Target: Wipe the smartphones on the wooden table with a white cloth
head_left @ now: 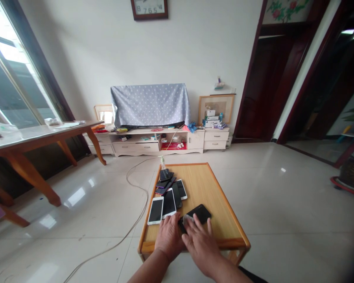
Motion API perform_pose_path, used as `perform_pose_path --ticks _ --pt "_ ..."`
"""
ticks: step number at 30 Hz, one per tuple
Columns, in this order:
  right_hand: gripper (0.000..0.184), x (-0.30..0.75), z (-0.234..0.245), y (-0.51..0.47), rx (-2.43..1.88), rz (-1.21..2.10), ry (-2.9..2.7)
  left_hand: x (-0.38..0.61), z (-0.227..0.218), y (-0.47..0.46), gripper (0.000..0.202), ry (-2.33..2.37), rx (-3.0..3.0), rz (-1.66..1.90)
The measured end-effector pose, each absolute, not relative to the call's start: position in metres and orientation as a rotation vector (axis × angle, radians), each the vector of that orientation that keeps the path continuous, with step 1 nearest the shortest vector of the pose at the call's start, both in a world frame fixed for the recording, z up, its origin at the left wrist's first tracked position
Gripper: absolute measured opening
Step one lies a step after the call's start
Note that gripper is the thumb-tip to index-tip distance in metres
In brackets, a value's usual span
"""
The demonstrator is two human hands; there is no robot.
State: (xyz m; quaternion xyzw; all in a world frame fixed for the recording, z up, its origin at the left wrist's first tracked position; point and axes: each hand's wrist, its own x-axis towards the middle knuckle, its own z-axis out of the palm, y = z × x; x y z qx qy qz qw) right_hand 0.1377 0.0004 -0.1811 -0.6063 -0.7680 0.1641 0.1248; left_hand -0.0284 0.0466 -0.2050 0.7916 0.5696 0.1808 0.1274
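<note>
A black smartphone (203,212) lies face down or dark side up, slanted on the small wooden table; which side shows is hard to tell. My left hand (168,235) is closed at its near left end, fingers curled and partly hidden, steadying the phone. Over the phone's lower part, my right hand (201,243) presses a small pale wipe (188,219) under its fingers, with the other fingers spread. Just beyond my left hand lie a white phone (155,210), a second white-framed phone (169,201) and several more phones overlapping in a row.
The low table (200,179) has a raised orange-brown edge. A pump bottle (163,162) stands at its far left corner. A cable (138,214) runs along the floor at left. A TV cabinet (196,141) stands against the wall, and a larger table (44,133) at left.
</note>
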Motion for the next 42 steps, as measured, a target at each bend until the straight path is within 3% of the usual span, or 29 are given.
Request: perform_pose_path --ticks 3,10,17,25,32,38,42 --pt "0.061 0.135 -0.181 -0.005 -1.677 0.536 -2.258 -0.028 -0.206 0.047 0.065 1.650 2.308 0.511" --pt "0.069 0.177 -0.178 0.027 -2.101 0.421 -1.944 -0.026 -0.203 0.045 0.067 1.644 2.302 0.613" --pt "0.060 0.133 -0.176 -0.015 -1.683 0.587 -2.229 -0.029 -0.206 0.047 0.058 1.637 2.325 0.547" --pt "0.065 0.187 -0.188 0.012 -2.172 0.346 -1.929 -0.026 -0.204 0.045 0.063 1.655 2.317 0.640" --pt "0.061 0.163 -0.198 -0.009 -1.876 0.427 -2.145 -0.026 -0.207 0.046 0.064 1.673 2.292 0.625" --pt "0.058 0.192 -0.208 0.020 -2.090 0.317 -1.882 -0.027 -0.204 0.045 0.064 1.664 2.317 0.607" --pt "0.051 0.196 -0.219 0.027 -1.890 0.379 -1.878 -0.027 -0.201 0.045 0.063 1.646 2.320 0.582"
